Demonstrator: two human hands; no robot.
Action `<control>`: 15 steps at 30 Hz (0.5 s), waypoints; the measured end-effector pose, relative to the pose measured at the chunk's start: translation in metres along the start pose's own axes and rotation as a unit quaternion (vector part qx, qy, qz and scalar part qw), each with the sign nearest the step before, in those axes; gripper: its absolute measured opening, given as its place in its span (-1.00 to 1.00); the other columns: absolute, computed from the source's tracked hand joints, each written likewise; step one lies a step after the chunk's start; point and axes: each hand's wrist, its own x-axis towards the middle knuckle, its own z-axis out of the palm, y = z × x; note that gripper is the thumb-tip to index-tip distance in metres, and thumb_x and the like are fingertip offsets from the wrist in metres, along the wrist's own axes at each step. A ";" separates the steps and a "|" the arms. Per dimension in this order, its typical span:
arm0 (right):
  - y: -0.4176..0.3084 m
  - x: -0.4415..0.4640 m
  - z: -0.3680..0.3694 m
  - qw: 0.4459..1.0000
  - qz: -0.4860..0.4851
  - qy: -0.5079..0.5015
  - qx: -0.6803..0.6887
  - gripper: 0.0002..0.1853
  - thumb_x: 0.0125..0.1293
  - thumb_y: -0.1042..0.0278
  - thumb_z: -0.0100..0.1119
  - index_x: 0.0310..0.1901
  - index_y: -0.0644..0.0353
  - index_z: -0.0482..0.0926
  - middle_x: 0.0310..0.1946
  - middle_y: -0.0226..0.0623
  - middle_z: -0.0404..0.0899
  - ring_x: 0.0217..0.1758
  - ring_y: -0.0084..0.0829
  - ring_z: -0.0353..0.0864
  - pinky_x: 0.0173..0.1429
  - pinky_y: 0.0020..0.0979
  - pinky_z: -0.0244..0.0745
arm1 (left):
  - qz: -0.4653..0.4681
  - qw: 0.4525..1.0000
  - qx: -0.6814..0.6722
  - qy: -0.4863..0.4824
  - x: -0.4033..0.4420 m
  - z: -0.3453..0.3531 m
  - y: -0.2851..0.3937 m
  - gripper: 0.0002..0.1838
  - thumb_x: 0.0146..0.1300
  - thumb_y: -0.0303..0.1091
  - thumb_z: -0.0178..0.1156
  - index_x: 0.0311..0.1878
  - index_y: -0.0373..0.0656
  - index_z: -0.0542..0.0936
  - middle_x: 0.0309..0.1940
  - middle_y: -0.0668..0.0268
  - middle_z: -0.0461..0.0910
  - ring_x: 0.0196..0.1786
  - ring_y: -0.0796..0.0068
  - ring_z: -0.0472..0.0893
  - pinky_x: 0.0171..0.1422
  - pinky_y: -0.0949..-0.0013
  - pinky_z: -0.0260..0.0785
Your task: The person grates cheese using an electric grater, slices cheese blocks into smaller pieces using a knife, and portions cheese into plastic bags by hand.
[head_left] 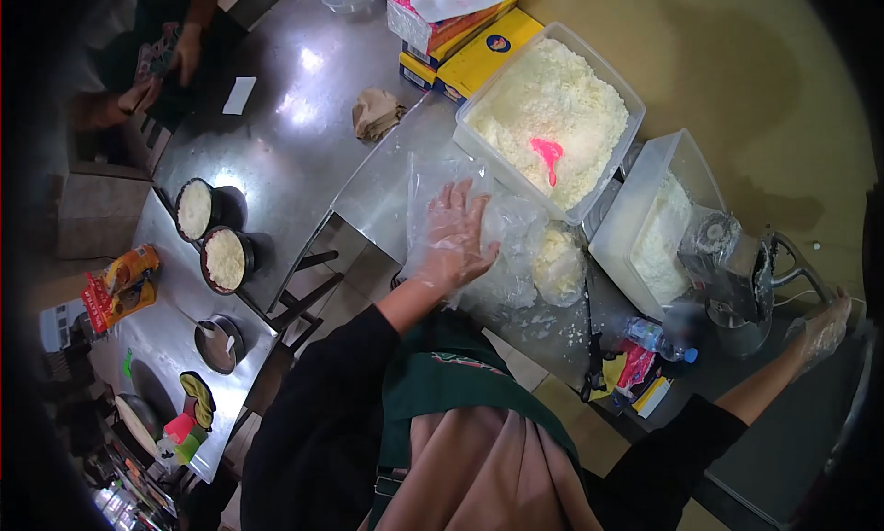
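Note:
My left hand (453, 236), in a clear plastic glove, lies with its fingers spread on clear plastic bags (511, 232) on the steel table. Right of it sits a bag with a pale, crumbly lump (558, 264). Behind them stands a large clear tub of white grated food (562, 98) with a pink scoop (548, 155) in it. A second tub (668, 241) of white powdery food leans beside it. At the far right, my gloved right hand (822, 328) is closed round the lower end of a curved metal handle (799, 266) on a machine (732, 282).
Yellow boxes (488, 52) stand at the back, near a crumpled brown cloth (376, 114). On the left are two round pans with white filling (225, 259), another pan (219, 343) and yellow-red packets (124, 282). A co-worker's hands (166, 75) show top left. A bottle (658, 338) lies near the machine.

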 end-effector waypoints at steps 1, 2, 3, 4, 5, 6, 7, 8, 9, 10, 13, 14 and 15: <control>0.004 0.011 -0.001 0.999 0.020 -0.018 -0.033 -0.40 0.53 -0.13 -0.21 0.06 0.30 0.61 -0.08 -0.16 0.66 -0.04 -0.24 0.60 0.08 -0.27 0.50 | -0.006 0.995 0.078 -0.060 0.001 0.007 0.001 -0.26 0.12 -0.18 0.35 0.39 -0.09 0.36 0.51 0.04 0.10 0.52 -0.17 0.14 0.55 -0.21 0.02; 0.017 0.028 0.000 0.999 0.019 -0.021 -0.039 -0.40 0.53 -0.13 -0.21 0.06 0.30 0.61 -0.08 -0.16 0.66 -0.04 -0.24 0.60 0.08 -0.27 0.50 | -0.006 0.995 0.075 -0.065 0.002 0.013 -0.001 -0.26 0.12 -0.18 0.35 0.39 -0.09 0.36 0.51 0.04 0.10 0.52 -0.17 0.14 0.55 -0.21 0.02; 0.036 0.046 0.001 0.996 0.078 -0.049 -0.018 -0.43 0.53 -0.10 -0.20 0.13 0.27 0.57 0.00 -0.17 0.64 -0.03 -0.24 0.59 0.08 -0.27 0.50 | -0.014 0.988 0.121 -0.096 0.001 0.018 -0.004 -0.23 0.14 -0.15 0.32 0.44 -0.04 0.34 0.55 0.02 0.00 0.55 -0.21 0.08 0.57 -0.27 -0.08; 0.038 0.056 0.004 0.992 0.108 -0.064 -0.010 -0.44 0.53 -0.08 -0.19 0.17 0.26 0.55 0.03 -0.18 0.63 -0.02 -0.24 0.58 0.08 -0.27 0.50 | -0.020 0.978 0.168 -0.125 0.001 0.024 -0.007 -0.21 0.15 -0.13 0.30 0.48 0.01 0.32 0.60 0.00 -0.10 0.58 -0.24 0.02 0.59 -0.33 -0.17; 0.039 0.066 0.006 0.987 0.139 -0.079 -0.003 -0.44 0.53 -0.07 -0.19 0.21 0.24 0.53 0.07 -0.18 0.61 -0.02 -0.24 0.58 0.08 -0.27 0.50 | -0.018 0.977 0.167 -0.132 0.001 0.031 -0.014 -0.21 0.15 -0.13 0.30 0.48 0.01 0.32 0.60 0.00 -0.10 0.58 -0.24 0.02 0.59 -0.33 -0.17; 0.037 0.075 0.008 0.983 0.153 -0.098 -0.010 -0.44 0.53 -0.07 -0.17 0.23 0.24 0.52 0.09 -0.16 0.60 0.01 -0.22 0.57 0.09 -0.25 0.49 | -0.007 0.983 0.149 -0.104 -0.002 0.037 -0.025 -0.21 0.15 -0.13 0.30 0.48 0.04 0.32 0.61 -0.01 -0.12 0.58 -0.24 0.01 0.59 -0.33 -0.18; 0.037 0.084 0.013 0.982 0.146 -0.116 -0.026 -0.44 0.53 -0.07 -0.15 0.24 0.25 0.50 0.11 -0.14 0.59 0.03 -0.20 0.57 0.11 -0.24 0.49 | 0.004 0.989 0.130 -0.076 -0.004 0.043 -0.033 -0.22 0.14 -0.14 0.30 0.48 0.07 0.33 0.62 -0.01 -0.13 0.59 -0.23 0.00 0.59 -0.33 -0.19; 0.033 0.090 0.017 0.980 0.134 -0.137 -0.048 -0.44 0.52 -0.07 -0.13 0.26 0.25 0.49 0.13 -0.12 0.57 0.05 -0.18 0.56 0.13 -0.22 0.48 | 0.014 0.986 0.158 -0.051 -0.005 0.047 -0.039 -0.24 0.13 -0.20 0.32 0.46 0.12 0.37 0.60 -0.01 -0.10 0.57 -0.22 0.04 0.58 -0.28 -0.11; 0.025 0.092 0.024 0.978 0.122 -0.156 -0.068 -0.43 0.52 -0.08 -0.12 0.27 0.25 0.47 0.15 -0.10 0.56 0.07 -0.16 0.56 0.14 -0.20 0.48 | 0.019 0.985 0.159 -0.058 -0.005 0.044 -0.042 -0.24 0.13 -0.20 0.32 0.46 0.12 0.37 0.60 -0.01 -0.10 0.57 -0.22 0.04 0.58 -0.28 -0.11; 0.015 0.093 0.029 0.975 0.100 -0.173 -0.093 -0.43 0.51 -0.08 -0.10 0.28 0.25 0.45 0.16 -0.09 0.55 0.09 -0.14 0.55 0.16 -0.19 0.47 | 0.033 0.991 0.120 -0.052 -0.004 0.038 -0.044 -0.27 0.13 -0.25 0.31 0.44 0.12 0.39 0.59 0.00 -0.06 0.55 -0.23 0.09 0.56 -0.24 -0.05; -0.032 0.084 0.049 0.956 -0.006 -0.215 -0.201 -0.40 0.50 -0.09 -0.04 0.33 0.26 0.41 0.22 -0.03 0.51 0.16 -0.08 0.54 0.20 -0.14 0.46 | 0.062 0.996 0.064 -0.009 -0.004 0.023 -0.036 -0.41 0.12 -0.42 0.26 0.29 0.10 0.53 0.54 0.00 0.11 0.43 -0.22 0.27 0.47 -0.11 0.17; -0.046 0.080 0.054 0.945 -0.049 -0.219 -0.239 -0.39 0.50 -0.09 -0.03 0.34 0.26 0.39 0.24 -0.01 0.49 0.18 -0.06 0.53 0.22 -0.13 0.45 | 0.062 0.996 0.057 -0.010 -0.004 0.021 -0.036 -0.47 0.13 -0.50 0.19 0.23 0.05 0.59 0.52 -0.01 0.15 0.41 -0.20 0.31 0.47 -0.05 0.22; -0.058 0.076 0.057 0.932 -0.091 -0.219 -0.275 -0.38 0.50 -0.09 -0.01 0.35 0.26 0.37 0.26 0.01 0.48 0.21 -0.04 0.52 0.24 -0.11 0.45 | 0.063 0.997 0.049 -0.012 -0.005 0.018 -0.036 -0.50 0.14 -0.58 0.12 0.16 0.01 0.64 0.51 -0.02 0.19 0.39 -0.17 0.35 0.46 0.02 0.27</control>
